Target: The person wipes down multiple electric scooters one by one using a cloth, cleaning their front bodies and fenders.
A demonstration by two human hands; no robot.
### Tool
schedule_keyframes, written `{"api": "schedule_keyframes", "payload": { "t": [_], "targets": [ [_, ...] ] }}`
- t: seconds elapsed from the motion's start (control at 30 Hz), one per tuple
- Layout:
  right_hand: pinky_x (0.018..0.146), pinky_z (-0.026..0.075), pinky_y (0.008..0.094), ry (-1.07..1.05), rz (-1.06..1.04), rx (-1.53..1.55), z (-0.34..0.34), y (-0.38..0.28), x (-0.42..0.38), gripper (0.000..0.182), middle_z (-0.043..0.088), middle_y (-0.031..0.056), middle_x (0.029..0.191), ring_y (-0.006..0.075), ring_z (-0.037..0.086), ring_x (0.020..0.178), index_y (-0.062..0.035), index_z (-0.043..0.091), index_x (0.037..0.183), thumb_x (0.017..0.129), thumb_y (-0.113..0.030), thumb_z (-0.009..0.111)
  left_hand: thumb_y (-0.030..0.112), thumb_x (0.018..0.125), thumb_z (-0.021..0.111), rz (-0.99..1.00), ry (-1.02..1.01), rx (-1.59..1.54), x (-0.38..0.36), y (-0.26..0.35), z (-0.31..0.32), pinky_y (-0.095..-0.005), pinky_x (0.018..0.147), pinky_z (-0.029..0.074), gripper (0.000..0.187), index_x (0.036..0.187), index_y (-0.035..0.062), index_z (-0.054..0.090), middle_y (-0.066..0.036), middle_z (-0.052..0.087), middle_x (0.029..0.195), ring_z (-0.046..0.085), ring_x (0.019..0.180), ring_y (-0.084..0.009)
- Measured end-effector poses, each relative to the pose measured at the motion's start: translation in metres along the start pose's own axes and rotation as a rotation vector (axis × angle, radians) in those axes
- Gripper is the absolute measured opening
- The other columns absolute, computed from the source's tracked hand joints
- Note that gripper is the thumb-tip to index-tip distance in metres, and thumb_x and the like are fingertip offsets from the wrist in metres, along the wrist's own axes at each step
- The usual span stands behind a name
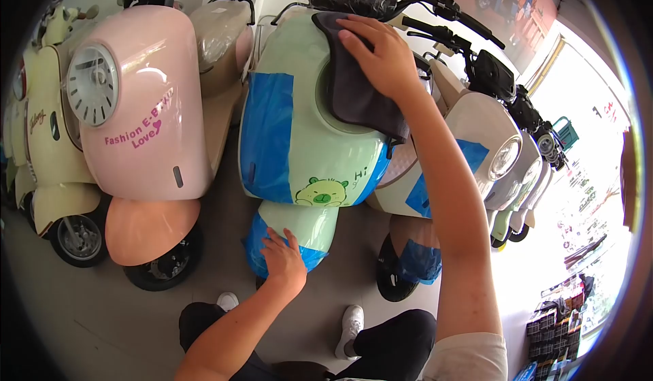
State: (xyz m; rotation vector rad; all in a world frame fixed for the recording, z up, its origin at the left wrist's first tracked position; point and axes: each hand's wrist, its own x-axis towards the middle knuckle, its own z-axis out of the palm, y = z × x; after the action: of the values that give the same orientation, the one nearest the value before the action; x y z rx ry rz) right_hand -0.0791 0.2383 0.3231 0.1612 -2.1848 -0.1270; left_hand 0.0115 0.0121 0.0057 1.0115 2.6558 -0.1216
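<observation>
Showroom floor, scooters in a row; we have a dark cloth pressed to the green scooter.
The cloth lies over the round recess and upper front panel, its lower corner hanging off the side; our right grip is spread flat on it, thumb apart from the fingers, pressing rather than clamping; our left grip is open, fingers apart, braced on the blue film over the front fender; we judge the step in hand to be a wipe or rub of that panel; any next stroke calls for a level palm, light even pressure and the loose corner gathered in, clear of the film edges; our left grip would serve best as a steadying rest.
</observation>
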Motion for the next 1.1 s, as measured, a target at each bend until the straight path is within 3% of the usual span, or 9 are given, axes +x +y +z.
{"api": "schedule_keyframes", "payload": {
  "t": [0.1,0.23,0.4,0.5,0.7,0.77,0.9,0.97,1.1],
  "targets": [
    [0.112,0.043,0.0369,-0.093,0.098,0.084,-0.006,0.017,0.004,0.043,0.064,0.0069,0.142,0.0314,0.059,0.130,-0.0178,0.069,0.136,0.102,-0.041,0.059,0.034,0.094,0.065,-0.002,0.034,-0.025,0.000,-0.003,0.000,-0.0509,0.105,0.044,0.090,0.162,-0.0021,0.018,-0.041,0.022,0.161,0.040,0.144,-0.0514],
    [0.109,0.039,0.0258,-0.287,0.488,0.573,-0.020,0.048,0.018,0.048,0.067,0.0086,0.132,0.0148,0.058,0.121,-0.0112,0.063,0.143,0.102,-0.035,0.059,0.045,0.092,0.069,0.026,0.005,-0.029,-0.005,-0.009,-0.006,-0.0508,0.104,0.044,0.099,0.163,-0.0013,0.018,-0.040,0.022,0.162,0.040,0.144,-0.0504],
    [0.110,0.039,0.0256,-0.263,0.518,0.648,0.001,0.094,0.004,0.049,0.065,0.0076,0.137,0.0161,0.058,0.125,-0.0130,0.061,0.145,0.105,-0.039,0.051,0.050,0.087,0.076,0.042,0.084,-0.031,-0.004,-0.012,0.002,-0.0516,0.104,0.047,0.106,0.160,-0.0036,0.022,-0.041,0.027,0.158,0.045,0.139,-0.0501],
    [0.111,0.039,0.0289,-0.110,0.756,0.893,0.005,0.098,-0.007,0.051,0.063,0.0107,0.141,0.0182,0.057,0.128,-0.0027,0.060,0.143,0.105,-0.036,0.049,0.051,0.087,0.075,0.051,0.076,-0.035,-0.005,-0.014,0.001,-0.0515,0.103,0.047,0.106,0.161,-0.0026,0.021,-0.040,0.027,0.158,0.045,0.139,-0.0495],
    [0.099,0.052,0.0372,0.145,1.159,1.157,0.024,0.105,-0.060,0.064,0.069,0.0106,0.131,0.0242,0.066,0.114,-0.0083,0.060,0.143,0.104,-0.057,0.049,0.052,0.087,0.075,0.064,0.076,-0.031,-0.004,-0.016,0.006,-0.0507,0.102,0.047,0.105,0.162,-0.0013,0.022,-0.040,0.027,0.159,0.044,0.140,-0.0488],
    [0.106,0.047,0.0367,0.160,1.186,1.311,0.063,0.184,-0.113,0.060,0.063,0.0124,0.139,0.0260,0.061,0.122,-0.0060,0.054,0.147,0.108,-0.049,0.042,0.034,0.091,0.068,0.068,0.069,-0.063,-0.004,-0.017,0.006,-0.0532,0.103,0.045,0.092,0.163,0.0005,0.021,-0.039,0.025,0.161,0.041,0.142,-0.0494],
    [0.107,0.045,0.0357,0.073,1.226,0.908,0.050,0.110,-0.152,0.064,0.061,0.0136,0.142,0.0254,0.059,0.126,-0.0057,0.051,0.150,0.108,-0.053,0.041,0.028,0.091,0.066,0.081,0.078,-0.099,-0.003,-0.019,0.012,-0.0538,0.102,0.045,0.088,0.163,0.0002,0.023,-0.039,0.025,0.161,0.041,0.142,-0.0495],
    [0.108,0.044,0.0353,0.033,1.210,0.734,0.047,0.081,-0.172,0.066,0.061,0.0143,0.143,0.0252,0.058,0.127,-0.0056,0.050,0.151,0.108,-0.055,0.041,0.050,0.086,0.076,0.074,0.142,-0.041,0.001,-0.018,0.021,-0.0512,0.100,0.048,0.106,0.161,-0.0009,0.022,-0.039,0.027,0.159,0.044,0.139,-0.0486],
    [0.113,0.038,0.0347,0.046,1.127,0.553,0.058,0.042,-0.204,0.067,0.053,0.0161,0.151,0.0262,0.052,0.134,-0.0043,0.036,0.158,0.108,-0.050,0.041,0.049,0.086,0.076,0.079,0.130,-0.061,0.002,-0.017,0.020,-0.0512,0.099,0.048,0.105,0.161,-0.0018,0.023,-0.040,0.027,0.158,0.045,0.139,-0.0498]
  ]
}}
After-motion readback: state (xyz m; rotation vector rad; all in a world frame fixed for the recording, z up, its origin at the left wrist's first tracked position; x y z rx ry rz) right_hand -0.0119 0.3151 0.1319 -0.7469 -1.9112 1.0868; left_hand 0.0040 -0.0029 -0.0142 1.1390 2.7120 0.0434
